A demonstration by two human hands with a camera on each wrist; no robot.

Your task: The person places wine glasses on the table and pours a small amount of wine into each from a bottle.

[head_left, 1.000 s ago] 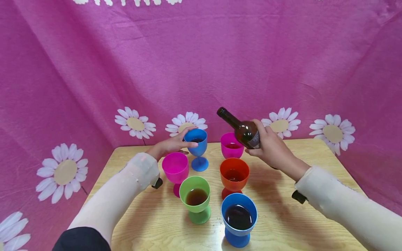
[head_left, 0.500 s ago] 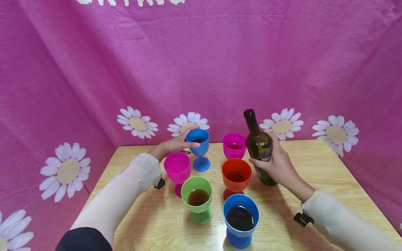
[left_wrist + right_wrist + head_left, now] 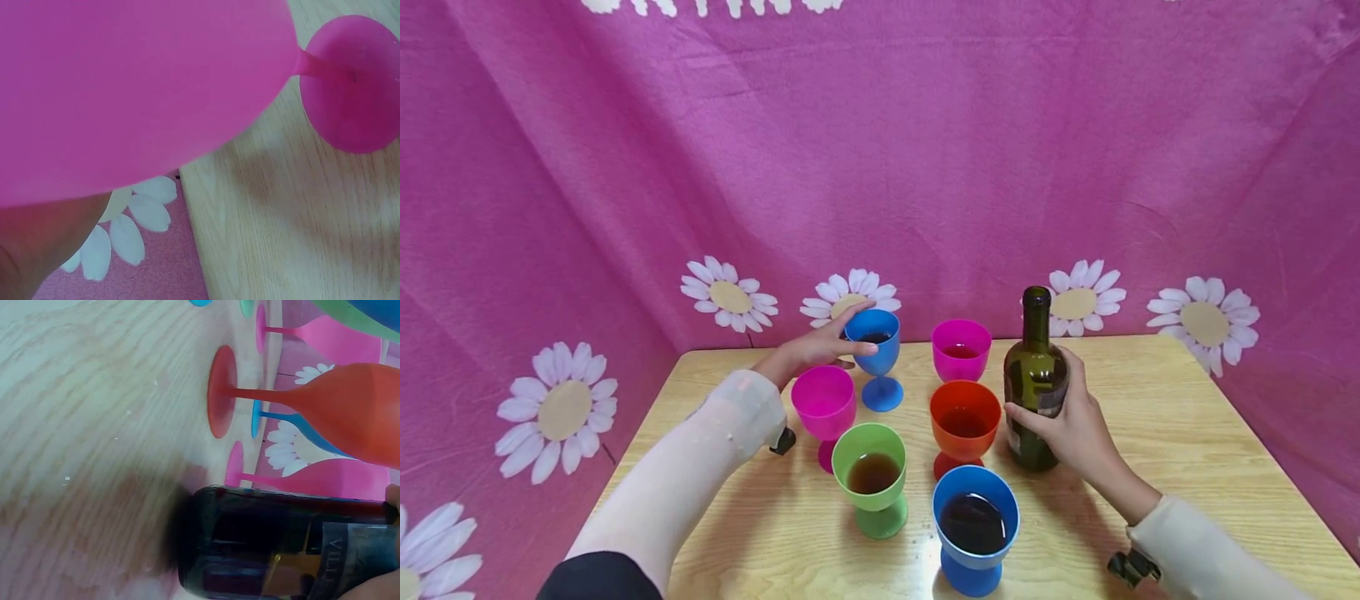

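At the back of the table, my left hand [image 3: 814, 347] holds the bowl of a blue goblet [image 3: 886, 360] with dark liquid in it, thumb across the front. The goblet's foot is down on the wood. In the left wrist view a pink goblet [image 3: 156, 94] hides most of that hand. My right hand [image 3: 1081, 429] grips a dark green wine bottle [image 3: 1033, 379] by its body, right of the orange goblet [image 3: 964, 421]. The bottle is upright and uncapped. Its base is right at the tabletop in the right wrist view, where the label [image 3: 359, 553] partly shows.
Liquid stands in the back pink goblet [image 3: 961, 350], the green goblet [image 3: 869, 467] and the front blue goblet [image 3: 973, 521]. No liquid shows in the left pink goblet [image 3: 823, 404], close by my left forearm. A pink flowered cloth [image 3: 880, 167] hangs behind the wooden table [image 3: 1165, 400].
The bottle has gone from tilted over the back pink goblet to upright, moving right and down to the tabletop in my right hand. My left hand stays on the blue goblet.
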